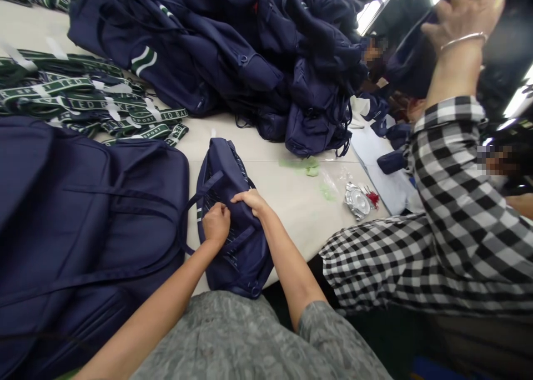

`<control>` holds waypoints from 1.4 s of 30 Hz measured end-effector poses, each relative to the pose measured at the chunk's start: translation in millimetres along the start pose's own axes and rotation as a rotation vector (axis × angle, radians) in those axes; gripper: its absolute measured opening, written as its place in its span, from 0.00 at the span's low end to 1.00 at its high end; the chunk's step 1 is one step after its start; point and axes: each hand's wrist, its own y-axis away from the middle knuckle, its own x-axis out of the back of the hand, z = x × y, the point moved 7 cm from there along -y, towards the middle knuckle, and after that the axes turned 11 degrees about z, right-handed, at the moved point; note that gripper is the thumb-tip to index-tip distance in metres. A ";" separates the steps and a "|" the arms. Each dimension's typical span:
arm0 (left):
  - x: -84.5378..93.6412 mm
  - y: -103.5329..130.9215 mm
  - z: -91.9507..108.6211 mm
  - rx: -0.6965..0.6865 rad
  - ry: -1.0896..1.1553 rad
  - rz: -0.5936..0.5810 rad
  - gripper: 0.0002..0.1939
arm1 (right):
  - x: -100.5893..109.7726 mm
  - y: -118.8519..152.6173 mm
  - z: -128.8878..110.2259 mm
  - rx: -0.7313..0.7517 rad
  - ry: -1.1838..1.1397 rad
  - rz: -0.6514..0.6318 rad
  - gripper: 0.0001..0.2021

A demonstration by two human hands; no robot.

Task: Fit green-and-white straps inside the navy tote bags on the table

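Observation:
A navy bag (224, 157) with dark straps lies lengthwise on the table in front of me, its far end pointing away. My left hand (216, 223) is closed in a fist over the middle of the bag; whatever its fingers pinch is hidden. Beside it, my right hand (251, 200) grips the fabric at the bag's right side, thumb on top. A strap (190, 202) loops out from the bag's left side, near a small white-striped patch. Patterned lining shows along the bag's opening.
Larger navy bags (150, 175) lie at left. Green-and-white lettered webbing straps (79, 100) are bundled behind them. A heap of navy bags (233, 47) fills the back. At right are a crumpled silver item (357, 201) and a co-worker's checked sleeve (453, 152), arm raised.

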 end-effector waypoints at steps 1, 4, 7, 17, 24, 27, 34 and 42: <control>0.7 -1.4 -0.9 0.016 0.008 0.005 0.11 | 0.9 -0.2 0.2 -0.001 0.004 0.011 0.15; -1.2 -6.4 -9.2 0.145 0.067 -0.001 0.09 | 4.0 1.5 0.0 -0.015 -0.002 0.018 0.18; -11.0 -7.8 -23.5 0.350 0.204 -0.052 0.09 | 7.2 5.6 -2.3 -0.026 -0.024 -0.011 0.15; -19.1 -16.1 -44.9 0.318 0.040 -0.102 0.08 | 8.7 10.9 6.1 -0.248 -0.283 -0.221 0.11; -26.2 16.6 -16.8 -0.222 -0.210 -0.503 0.17 | 23.2 9.8 13.6 -0.320 -0.298 -0.258 0.10; 7.0 34.7 -1.6 -0.436 0.010 -0.317 0.22 | 25.8 5.9 13.5 -0.283 -0.280 -0.225 0.12; 65.9 16.6 -28.6 -0.178 0.074 0.217 0.26 | 14.1 1.5 11.3 -0.249 -0.283 -0.310 0.18; 20.6 -16.9 -38.5 0.016 0.226 -0.100 0.16 | 10.4 5.2 12.4 -0.323 -0.376 -0.327 0.10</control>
